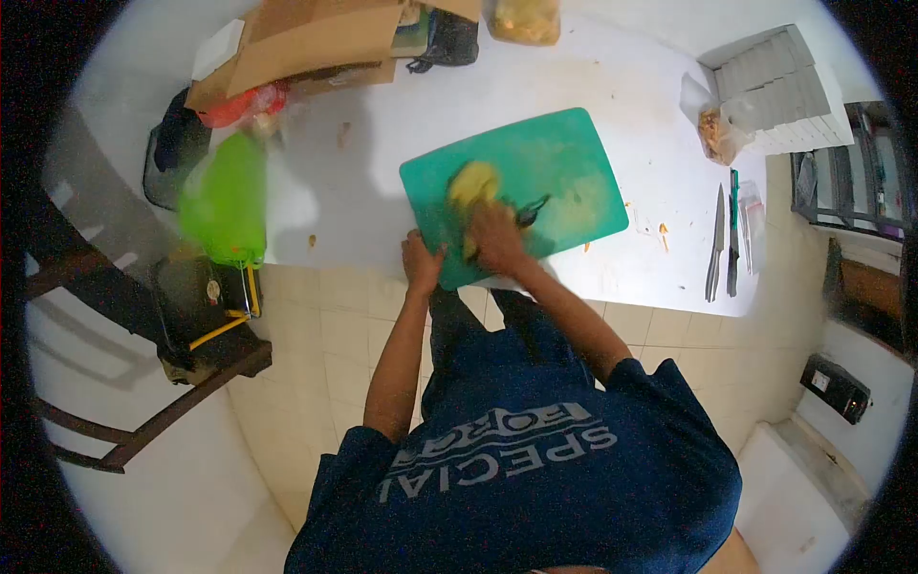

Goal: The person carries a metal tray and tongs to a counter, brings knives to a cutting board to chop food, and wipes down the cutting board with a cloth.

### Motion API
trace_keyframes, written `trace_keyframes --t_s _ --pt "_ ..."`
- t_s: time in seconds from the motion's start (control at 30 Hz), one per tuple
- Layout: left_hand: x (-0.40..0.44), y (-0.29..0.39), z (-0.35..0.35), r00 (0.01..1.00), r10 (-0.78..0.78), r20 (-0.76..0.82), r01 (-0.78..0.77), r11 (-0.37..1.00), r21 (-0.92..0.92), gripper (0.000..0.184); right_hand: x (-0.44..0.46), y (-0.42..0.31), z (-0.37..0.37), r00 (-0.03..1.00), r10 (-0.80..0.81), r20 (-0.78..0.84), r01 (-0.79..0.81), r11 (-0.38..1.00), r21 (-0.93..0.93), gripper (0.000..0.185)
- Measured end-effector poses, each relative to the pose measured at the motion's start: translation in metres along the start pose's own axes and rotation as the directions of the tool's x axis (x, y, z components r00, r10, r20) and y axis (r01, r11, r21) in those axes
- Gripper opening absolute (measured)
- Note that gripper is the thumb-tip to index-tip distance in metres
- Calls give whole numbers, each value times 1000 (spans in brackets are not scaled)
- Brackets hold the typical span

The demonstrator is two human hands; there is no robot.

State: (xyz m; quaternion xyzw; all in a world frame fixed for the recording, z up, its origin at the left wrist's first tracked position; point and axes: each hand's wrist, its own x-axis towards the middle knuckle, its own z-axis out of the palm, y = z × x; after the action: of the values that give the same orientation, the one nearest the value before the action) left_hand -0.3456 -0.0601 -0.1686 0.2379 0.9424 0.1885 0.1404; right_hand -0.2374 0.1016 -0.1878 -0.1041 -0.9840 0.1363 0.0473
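Note:
A green cutting board point(574, 172) lies slightly turned on the white table. My left hand point(422, 263) grips its near left corner, with the thumb on top. My right hand point(497, 237), smeared by motion, presses down on a crumpled yellow cloth point(473, 182) on the board's left half. The cloth shows above the fingers and a little below them; its exact shape is blurred. Just right of that hand, a small dark object point(532, 210) rests on the board; I cannot make out its kind.
To the right lie a knife point(716, 244), a green-and-black tool point(733, 234) and a clear packet point(753, 230). Behind them are a bag of orange-brown pieces point(719, 134) and stacked white boxes point(779, 86). A green plastic bag point(228, 206) and cardboard box point(316, 43) stand left. Scraps point(663, 232) dot the table point(325, 220).

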Motion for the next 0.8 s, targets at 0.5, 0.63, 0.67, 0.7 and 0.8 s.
trace_keyframes --t_s 0.5,0.63,0.67,0.7,0.8 --pt "-12 15 -12 1000 23 -20 -24 999 -31 64 24 55 1 923 244 -299 -125 922 367 56" --pt "-12 8 4 995 79 -67 -79 997 1 62 -14 5 -13 971 -133 -197 180 953 243 56" --pt "-13 7 5 992 93 -87 -90 995 36 61 -23 12 -17 957 -258 -135 283 933 221 56" --pt "-10 10 3 992 98 -84 -96 995 36 61 -24 34 -23 969 -220 -113 238 953 190 52" --pt "-4 12 -4 1000 -14 -9 13 998 -61 62 -44 115 -54 972 205 -113 -182 966 184 49"
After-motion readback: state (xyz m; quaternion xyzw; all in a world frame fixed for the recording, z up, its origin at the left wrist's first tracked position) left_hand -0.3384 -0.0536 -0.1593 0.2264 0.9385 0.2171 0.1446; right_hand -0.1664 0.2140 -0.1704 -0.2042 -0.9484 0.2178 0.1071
